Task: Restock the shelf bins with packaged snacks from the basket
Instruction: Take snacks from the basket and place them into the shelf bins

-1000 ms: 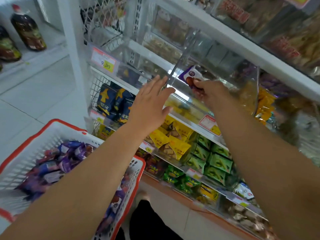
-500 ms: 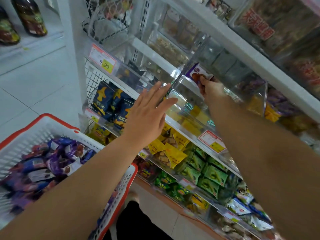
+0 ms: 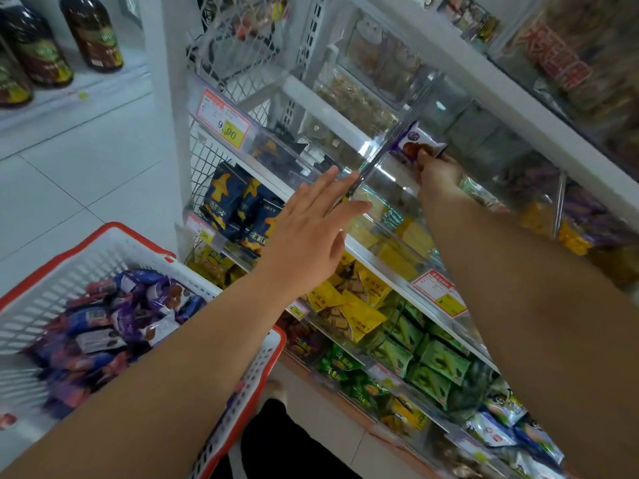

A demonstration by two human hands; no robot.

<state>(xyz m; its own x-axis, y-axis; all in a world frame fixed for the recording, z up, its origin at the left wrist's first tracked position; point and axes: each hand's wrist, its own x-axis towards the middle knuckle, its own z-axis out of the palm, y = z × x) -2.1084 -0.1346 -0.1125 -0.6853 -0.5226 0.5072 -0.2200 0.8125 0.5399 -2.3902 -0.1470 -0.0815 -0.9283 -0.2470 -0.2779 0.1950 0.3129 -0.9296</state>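
My right hand (image 3: 436, 169) reaches deep into a clear plastic shelf bin (image 3: 387, 174) and pinches a purple-and-white snack packet (image 3: 416, 144) at its lower edge. My left hand (image 3: 307, 229) is stretched out with straight fingers, its fingertips at the bin's raised clear lid edge (image 3: 371, 160). The white basket with a red rim (image 3: 114, 236) sits at the lower left, holding several purple and blue snack packets (image 3: 114, 323).
Shelves below hold blue star-print bags (image 3: 242, 209), yellow packets (image 3: 349, 305) and green packets (image 3: 428, 361). Price tags (image 3: 224, 119) line the shelf fronts. Dark bottles (image 3: 90, 32) stand on a shelf at the far left across the tiled floor (image 3: 86, 174).
My right hand has pushed the purple packet further into the bin. My left hand has stayed stretched out at the bin's lid. The view has shifted, so the basket appears lower.
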